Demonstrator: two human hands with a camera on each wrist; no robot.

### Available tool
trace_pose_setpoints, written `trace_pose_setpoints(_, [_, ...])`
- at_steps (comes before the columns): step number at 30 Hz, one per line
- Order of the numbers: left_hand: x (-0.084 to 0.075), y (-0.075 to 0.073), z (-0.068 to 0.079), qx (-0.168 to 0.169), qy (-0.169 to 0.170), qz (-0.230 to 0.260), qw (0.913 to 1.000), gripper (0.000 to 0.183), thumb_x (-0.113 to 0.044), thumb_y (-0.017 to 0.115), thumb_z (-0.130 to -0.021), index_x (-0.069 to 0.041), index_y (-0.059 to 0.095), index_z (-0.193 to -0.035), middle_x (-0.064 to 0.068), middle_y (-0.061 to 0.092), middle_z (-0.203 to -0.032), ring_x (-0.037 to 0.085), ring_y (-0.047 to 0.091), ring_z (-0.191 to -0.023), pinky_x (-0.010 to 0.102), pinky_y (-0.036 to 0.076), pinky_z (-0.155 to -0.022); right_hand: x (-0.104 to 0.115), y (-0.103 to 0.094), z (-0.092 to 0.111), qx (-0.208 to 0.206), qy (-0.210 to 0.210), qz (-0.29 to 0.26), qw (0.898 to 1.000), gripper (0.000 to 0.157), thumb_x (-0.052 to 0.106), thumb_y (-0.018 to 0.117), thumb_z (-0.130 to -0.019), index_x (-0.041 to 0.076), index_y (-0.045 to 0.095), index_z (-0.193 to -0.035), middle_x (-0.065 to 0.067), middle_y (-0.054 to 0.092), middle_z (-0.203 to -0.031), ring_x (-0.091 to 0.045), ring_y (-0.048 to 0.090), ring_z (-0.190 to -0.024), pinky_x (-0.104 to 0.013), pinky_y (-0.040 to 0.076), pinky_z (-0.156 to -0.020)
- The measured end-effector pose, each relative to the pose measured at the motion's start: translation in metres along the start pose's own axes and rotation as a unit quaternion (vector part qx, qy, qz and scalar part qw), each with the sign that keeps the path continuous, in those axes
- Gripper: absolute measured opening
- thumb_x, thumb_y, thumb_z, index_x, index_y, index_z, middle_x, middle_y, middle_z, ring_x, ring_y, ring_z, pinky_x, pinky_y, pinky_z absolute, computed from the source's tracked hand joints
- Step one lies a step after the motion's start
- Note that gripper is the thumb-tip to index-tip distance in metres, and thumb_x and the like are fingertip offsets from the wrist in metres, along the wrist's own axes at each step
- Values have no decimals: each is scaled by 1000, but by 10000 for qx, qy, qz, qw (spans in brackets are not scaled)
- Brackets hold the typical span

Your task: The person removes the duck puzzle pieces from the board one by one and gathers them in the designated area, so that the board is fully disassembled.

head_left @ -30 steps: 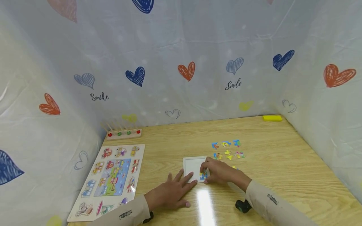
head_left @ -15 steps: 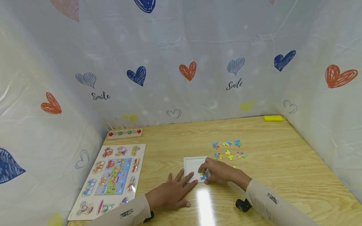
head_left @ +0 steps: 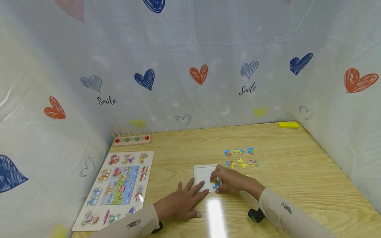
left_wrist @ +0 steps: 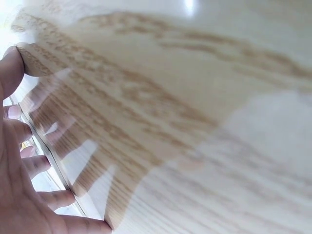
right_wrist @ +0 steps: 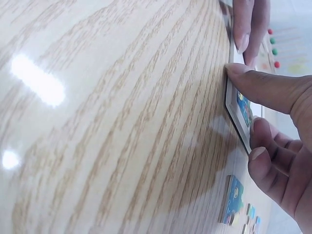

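A small white square puzzle tray [head_left: 203,171] lies on the wooden table. My left hand [head_left: 185,204] rests with spread fingers, its fingertips on the tray's lower left edge. At the tray's lower right corner, my right hand [head_left: 231,180] pinches a blue and yellow jigsaw piece [head_left: 215,184] with curled fingers; they hide part of it. In the right wrist view, the thumb touches the tray's rim and the piece [right_wrist: 243,106] lies inside the frame. The left wrist view shows the left fingertips [left_wrist: 67,197] along the tray's side.
Several loose jigsaw pieces [head_left: 241,161] lie right of the tray, one partly behind the right wrist. A vehicle picture board [head_left: 99,216] is at left, a peg stand [head_left: 138,142] with red and green beads behind it. A yellow block [head_left: 288,125] sits at the far right.
The right fingers shift slightly over the jigsaw piece in the tray's corner. The left hand stays in place. The head view drifts a little.
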State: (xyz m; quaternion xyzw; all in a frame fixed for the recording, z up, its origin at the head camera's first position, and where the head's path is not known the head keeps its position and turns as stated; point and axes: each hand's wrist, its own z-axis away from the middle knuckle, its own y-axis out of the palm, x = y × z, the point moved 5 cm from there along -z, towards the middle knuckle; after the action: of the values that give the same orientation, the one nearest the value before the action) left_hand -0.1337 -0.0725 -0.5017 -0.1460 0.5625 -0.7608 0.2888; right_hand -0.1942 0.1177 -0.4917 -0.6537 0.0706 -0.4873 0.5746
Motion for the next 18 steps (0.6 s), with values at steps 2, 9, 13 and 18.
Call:
trace_pose_setpoints(2, [0, 0, 0, 4, -2, 47, 10000, 79, -68, 35, -99, -28, 15, -163, 6, 11, -170, 45, 19, -152, 71, 40, -101, 0, 0, 0, 42, -5, -16, 10000, 32, 23, 84, -83, 17, 69, -111, 3, 54, -107, -10, 53, -88, -25, 49, -78])
trace_pose_setpoints(9, [0, -2, 1, -24, -1, 30, 10000, 78, -67, 36, -99, -27, 16, -163, 6, 11, -170, 45, 20, -152, 71, 40, -101, 0, -1, -2, 111, -19, -84, 9999, 34, 24, 83, -84, 15, 69, -114, 3, 57, -105, -11, 54, -89, -25, 49, -80])
trace_pose_setpoints(13, [0, -1, 0, -9, 14, -4, 10000, 78, -68, 36, -99, -27, 15, -163, 6, 11, -170, 46, 20, -151, 71, 40, -101, -1, -2, -4, 98, 7, -188, 9998, 30, 25, 78, -89, 13, 70, -115, 2, 58, -106, -11, 55, -90, -26, 49, -79])
trace_pose_setpoints(18, [1, 1, 0, 7, 24, -52, 10000, 79, -69, 34, -98, -27, 14, -163, 7, 11, -170, 46, 20, -151, 71, 41, -101, -4, -2, -6, 127, 31, -283, 9995, 17, 23, 75, -92, 15, 71, -106, 3, 58, -100, -8, 54, -84, -24, 48, -74])
